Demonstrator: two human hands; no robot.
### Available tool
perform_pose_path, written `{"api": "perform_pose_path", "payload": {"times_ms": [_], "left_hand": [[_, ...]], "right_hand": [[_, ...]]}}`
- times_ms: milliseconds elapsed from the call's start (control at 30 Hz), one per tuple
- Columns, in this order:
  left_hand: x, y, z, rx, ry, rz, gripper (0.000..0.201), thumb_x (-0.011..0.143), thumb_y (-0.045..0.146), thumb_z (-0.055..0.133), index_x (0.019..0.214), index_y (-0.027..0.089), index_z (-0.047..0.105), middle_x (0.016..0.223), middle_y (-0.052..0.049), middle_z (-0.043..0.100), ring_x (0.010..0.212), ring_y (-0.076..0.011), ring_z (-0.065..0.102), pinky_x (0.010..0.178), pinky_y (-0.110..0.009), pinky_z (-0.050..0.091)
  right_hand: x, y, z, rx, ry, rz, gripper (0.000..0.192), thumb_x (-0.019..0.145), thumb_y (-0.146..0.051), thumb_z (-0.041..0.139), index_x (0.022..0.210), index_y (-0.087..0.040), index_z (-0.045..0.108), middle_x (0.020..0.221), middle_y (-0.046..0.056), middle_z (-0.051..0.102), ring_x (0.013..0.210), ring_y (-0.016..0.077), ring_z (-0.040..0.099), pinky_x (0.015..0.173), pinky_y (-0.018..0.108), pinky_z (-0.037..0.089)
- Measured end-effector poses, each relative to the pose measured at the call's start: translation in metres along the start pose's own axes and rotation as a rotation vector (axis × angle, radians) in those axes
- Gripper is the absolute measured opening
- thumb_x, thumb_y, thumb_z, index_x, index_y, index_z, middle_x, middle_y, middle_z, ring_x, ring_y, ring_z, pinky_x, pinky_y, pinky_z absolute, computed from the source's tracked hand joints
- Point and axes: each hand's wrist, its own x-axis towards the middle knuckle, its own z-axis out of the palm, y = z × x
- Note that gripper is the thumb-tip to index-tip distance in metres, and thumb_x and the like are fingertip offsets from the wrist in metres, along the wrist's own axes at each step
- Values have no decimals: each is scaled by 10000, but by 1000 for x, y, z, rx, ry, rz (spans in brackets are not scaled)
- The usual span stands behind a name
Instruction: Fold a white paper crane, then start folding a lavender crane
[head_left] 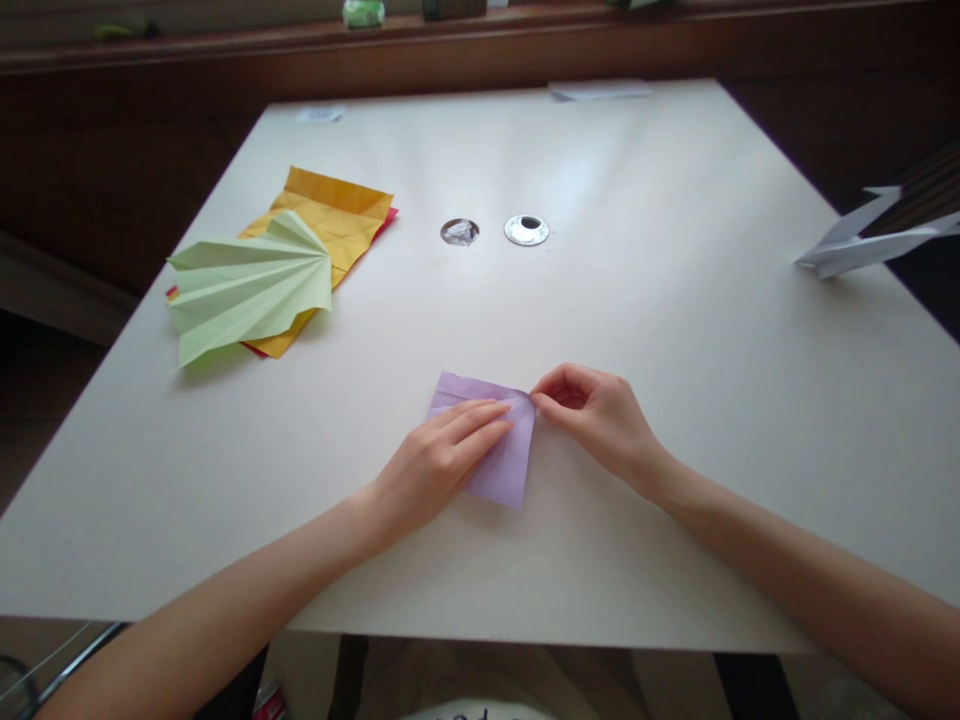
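- left hand is lying flat, palm down, on a small folded lilac paper sheet; fingers are stretched out together and pressing the sheet onto the pale beige table top. not gripping, just holding it down.
- right hand is pinching the sheet's upper right corner between thumb and forefinger, a narrow grip closing on paper; other fingers are curling in behind.
- lilac sheet is sitting near the table's near edge, directly under the left fingers and just left of the right-hand pinch; its lower corner is sticking out below the left hand.
- well beyond the pinch, straight ahead: two round table ports, one silver-ringed grommet and one open hole with crumpled material beside it.
- far left and ahead of the left hand: a light green pleated paper fan is lying on top of creased orange-yellow paper sheets, red paper edge peeking out beneath.
- far right of the right hand: a white folded paper shape is hanging over the table's right edge.
- back edge: small white paper pieces; detail too small to tell.
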Motion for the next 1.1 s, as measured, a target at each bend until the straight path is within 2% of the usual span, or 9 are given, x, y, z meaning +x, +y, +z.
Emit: {"api": "perform_pose_path", "payload": {"times_ms": [67,133,233,400,633,800,900,1000,1100], "left_hand": [[-1,-2,4,26,-123,27,341,894,88,391,1219,138,481,1298,-100,518,1238,-181,443,1027,-351,410],[0,-6,7,82,-180,17,364,907,103,374,1265,126,442,1344,-91,477,1282,-175,389,1052,-351,384],[1,-10,9,205,-190,-21,386,929,207,371,1296,95,415,1374,-100,439,1312,-190,343,1067,-350,361],[2,-11,7,394,-264,-128,567,920,437,332,1357,77,335,1443,-119,315,1340,-241,283,1080,-411,306],[0,-10,6,452,-265,-282,703,873,559,346,1396,98,261,1477,-154,214,1371,-271,185,1089,-451,233],[0,-10,6,455,-237,-289,721,850,550,403,1394,98,263,1468,-186,225,1368,-297,187,1081,-497,202],[0,-7,4,487,-198,-257,712,843,548,421,1368,78,317,1455,-204,246,1359,-318,205,1074,-517,207],[0,-1,4,507,-176,-182,577,887,462,400,1306,66,418,1420,-188,335,1326,-299,298,1061,-455,290],[0,3,6,484,-189,-148,489,909,358,385,1280,46,450,1368,-170,427,1290,-279,370,1036,-393,359]], "right_hand": [[0,0,0,-42,11,-14,95,735,-224,558,678,-178,620,664,-2,655,617,130,592,584,245,437],[1,1,0,-85,19,-30,91,736,-212,556,683,-179,623,658,-6,657,610,127,597,584,242,438],[2,2,1,-164,31,-62,86,736,-190,556,686,-178,625,647,-9,656,594,124,598,588,241,437],[1,4,2,-227,48,-106,93,747,-191,544,694,-182,620,656,-7,657,598,130,603,596,249,438],[1,5,3,-219,55,-106,86,749,-189,548,695,-184,615,654,-9,658,590,126,603,587,244,439],[1,6,4,-226,56,-115,82,752,-198,550,703,-184,614,661,-8,654,597,125,598,589,245,438],[1,6,3,-240,61,-122,79,748,-191,550,697,-182,610,650,-9,648,588,124,590,582,244,433],[0,6,3,-245,66,-123,79,744,-186,550,694,-181,611,648,-8,647,585,123,587,583,243,432],[0,6,3,-244,75,-122,77,742,-183,551,695,-179,612,650,-6,648,587,123,589,590,244,434]]}}
